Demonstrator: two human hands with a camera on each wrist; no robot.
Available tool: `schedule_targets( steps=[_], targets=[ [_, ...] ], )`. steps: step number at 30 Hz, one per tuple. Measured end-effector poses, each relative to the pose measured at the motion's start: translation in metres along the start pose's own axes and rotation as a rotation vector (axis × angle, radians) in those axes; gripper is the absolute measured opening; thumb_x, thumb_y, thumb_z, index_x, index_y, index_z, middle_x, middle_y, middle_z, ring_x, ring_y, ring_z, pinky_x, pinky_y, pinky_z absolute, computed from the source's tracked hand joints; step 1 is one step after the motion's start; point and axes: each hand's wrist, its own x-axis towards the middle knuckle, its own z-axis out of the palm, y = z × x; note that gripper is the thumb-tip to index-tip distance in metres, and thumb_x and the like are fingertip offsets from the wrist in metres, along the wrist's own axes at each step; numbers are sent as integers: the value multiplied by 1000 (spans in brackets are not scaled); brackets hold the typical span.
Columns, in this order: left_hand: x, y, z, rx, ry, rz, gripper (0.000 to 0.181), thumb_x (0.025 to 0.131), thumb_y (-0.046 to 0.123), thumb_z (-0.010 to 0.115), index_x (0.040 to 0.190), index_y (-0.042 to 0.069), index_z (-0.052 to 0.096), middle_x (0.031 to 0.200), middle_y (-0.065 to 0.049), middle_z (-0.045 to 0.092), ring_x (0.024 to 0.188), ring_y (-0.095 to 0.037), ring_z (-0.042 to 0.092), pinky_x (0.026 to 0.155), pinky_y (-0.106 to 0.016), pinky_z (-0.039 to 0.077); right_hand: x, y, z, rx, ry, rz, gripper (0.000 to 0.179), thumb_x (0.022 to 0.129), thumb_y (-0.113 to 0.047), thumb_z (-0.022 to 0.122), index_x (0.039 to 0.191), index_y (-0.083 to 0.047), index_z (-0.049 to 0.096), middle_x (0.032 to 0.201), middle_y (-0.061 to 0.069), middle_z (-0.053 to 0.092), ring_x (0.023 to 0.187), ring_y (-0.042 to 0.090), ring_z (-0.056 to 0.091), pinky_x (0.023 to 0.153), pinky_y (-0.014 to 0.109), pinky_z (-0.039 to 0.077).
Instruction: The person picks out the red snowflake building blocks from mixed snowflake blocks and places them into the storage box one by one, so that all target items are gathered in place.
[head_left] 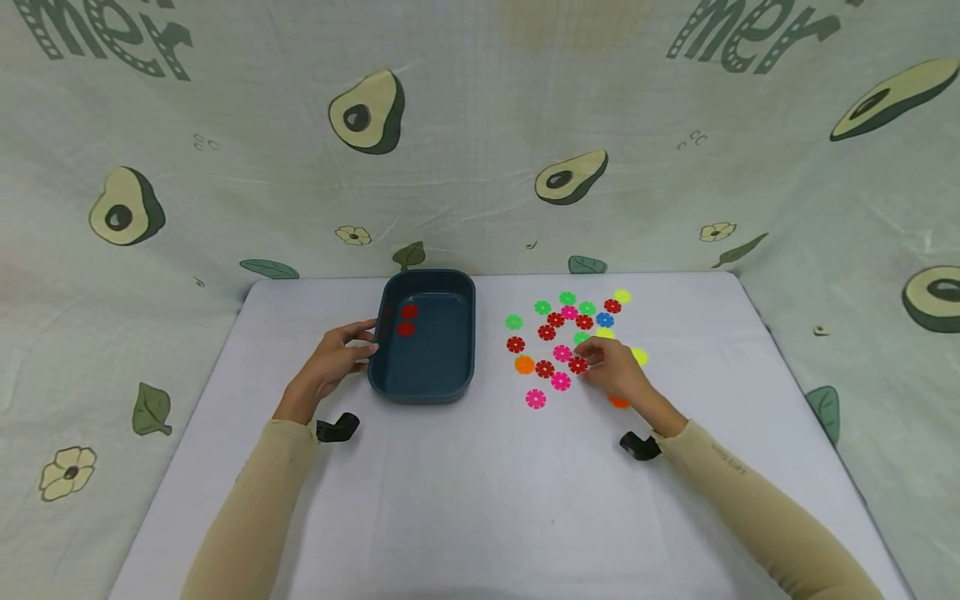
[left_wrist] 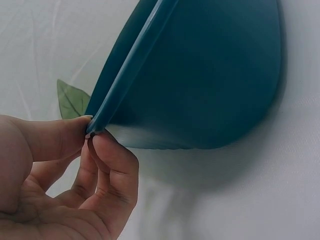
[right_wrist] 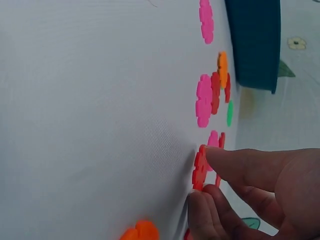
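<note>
My left hand (head_left: 337, 360) pinches the rim of a dark blue plastic tub (head_left: 422, 367) by its left side, thumb and fingertips meeting at the edge in the left wrist view. Inside the tub lie two red notched discs (head_left: 408, 311). To the right, my right hand (head_left: 617, 367) is at the near side of a scatter of flower-shaped plastic discs. Its thumb and fingers pinch a red notched disc (right_wrist: 199, 168) by opposite edges, close over the white tabletop. A pink disc (right_wrist: 204, 101) and an orange disc (right_wrist: 223, 70) lie beyond it.
Around the right hand spread green discs (head_left: 513, 322), several red and pink ones, a blue disc (head_left: 604, 319) and yellow discs (head_left: 622, 296). All lie on the white-covered table (head_left: 450, 500). A cloth printed with avocados (head_left: 367, 112) hangs behind.
</note>
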Motion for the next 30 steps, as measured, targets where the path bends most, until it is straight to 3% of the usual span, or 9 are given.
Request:
schedule_targets(
  steps=[12, 30],
  targets=[
    [2, 0, 0, -4, 14, -16, 59, 107, 2, 59, 163, 3, 39, 131, -15, 48, 92, -12, 55, 77, -22, 55, 4, 1, 7, -74, 25, -21, 33, 87, 9, 79, 118, 7, 70, 113, 23, 70, 105, 38, 66, 95, 52, 57],
    [0, 1, 1, -3, 19, -21, 59, 107, 3, 59, 163, 4, 39, 133, -17, 48, 92, -13, 56, 77, -22, 55, 7, -1, 4, -60, -15, 10, 33, 87, 5, 81, 119, 5, 70, 108, 19, 69, 99, 34, 65, 87, 44, 60]
  ],
)
